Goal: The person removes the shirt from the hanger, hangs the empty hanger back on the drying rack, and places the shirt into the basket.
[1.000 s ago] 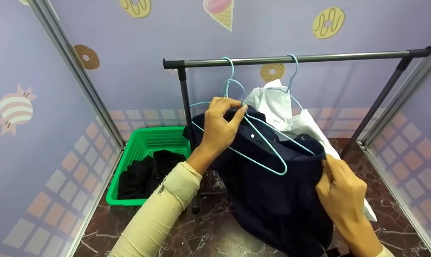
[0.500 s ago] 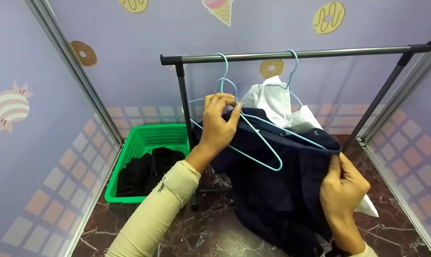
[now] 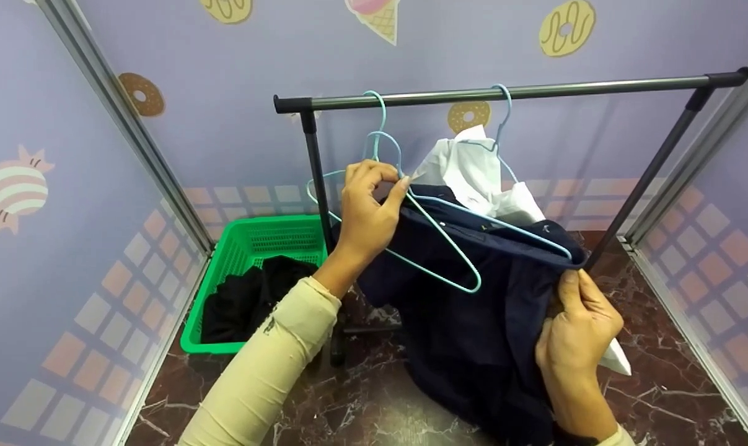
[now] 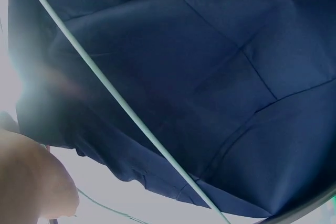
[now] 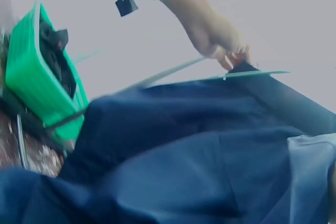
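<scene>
The left hand (image 3: 370, 207) pinches a light blue hanger (image 3: 447, 238) just below its hook. One arm of this hanger reaches inside the waistband of a dark navy garment (image 3: 466, 322); the other arm lies in front of the cloth. At the waistband's right corner, the right hand (image 3: 577, 334) pinches the fabric near the hanger's end. Navy cloth (image 4: 173, 66) fills much of the left wrist view, with a hanger bar (image 4: 126, 106) across it. In the right wrist view the left hand (image 5: 215, 35) is at the top, above the navy cloth (image 5: 173, 156).
A dark metal rack (image 3: 597, 87) spans the middle and right. From it hang another light blue hanger (image 3: 383, 111), behind the left hand, and one bearing a white garment (image 3: 466, 170). A green basket (image 3: 225, 348) with black cloth (image 3: 243, 306) stands on the floor at left.
The right hand has drawn the waistband corner outward over the hanger's arm, then moved slightly back left. The left hand, still pinching the hanger, stands a little further left in view.
</scene>
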`<state>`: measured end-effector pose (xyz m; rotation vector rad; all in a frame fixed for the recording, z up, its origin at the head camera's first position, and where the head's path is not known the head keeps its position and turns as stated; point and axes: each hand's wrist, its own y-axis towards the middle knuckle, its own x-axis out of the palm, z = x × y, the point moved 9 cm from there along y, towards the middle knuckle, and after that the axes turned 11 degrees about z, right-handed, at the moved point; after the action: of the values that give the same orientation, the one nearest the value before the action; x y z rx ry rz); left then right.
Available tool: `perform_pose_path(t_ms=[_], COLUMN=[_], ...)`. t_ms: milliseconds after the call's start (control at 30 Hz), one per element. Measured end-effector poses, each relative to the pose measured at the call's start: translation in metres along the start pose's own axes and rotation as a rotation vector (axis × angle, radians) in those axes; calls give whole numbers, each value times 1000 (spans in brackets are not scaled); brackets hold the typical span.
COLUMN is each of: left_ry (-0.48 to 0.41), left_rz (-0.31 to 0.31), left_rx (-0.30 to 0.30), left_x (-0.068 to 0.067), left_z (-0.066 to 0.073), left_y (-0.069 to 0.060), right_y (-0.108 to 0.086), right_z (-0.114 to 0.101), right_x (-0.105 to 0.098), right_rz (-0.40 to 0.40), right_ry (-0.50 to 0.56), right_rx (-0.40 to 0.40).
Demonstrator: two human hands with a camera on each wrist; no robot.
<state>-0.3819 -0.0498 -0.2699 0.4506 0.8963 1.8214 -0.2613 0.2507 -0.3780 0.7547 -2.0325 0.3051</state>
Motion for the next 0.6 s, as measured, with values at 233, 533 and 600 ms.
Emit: perform_pose_path(t_ms=[233, 533, 600], left_ry=[-10, -66, -75], left_rz=[7, -13, -20], left_rx=[-20, -46, -51], left_x=[-4, -2, -1], left_z=[-3, -3, -3], left_y=[1, 3, 4], right_y=[-4, -4, -4], right_z=[17, 28, 32], right_x=[-5, -14, -15], right_rz=[35, 16, 2], right_ry=[-16, -189, -182], right_rx=[153, 208, 282])
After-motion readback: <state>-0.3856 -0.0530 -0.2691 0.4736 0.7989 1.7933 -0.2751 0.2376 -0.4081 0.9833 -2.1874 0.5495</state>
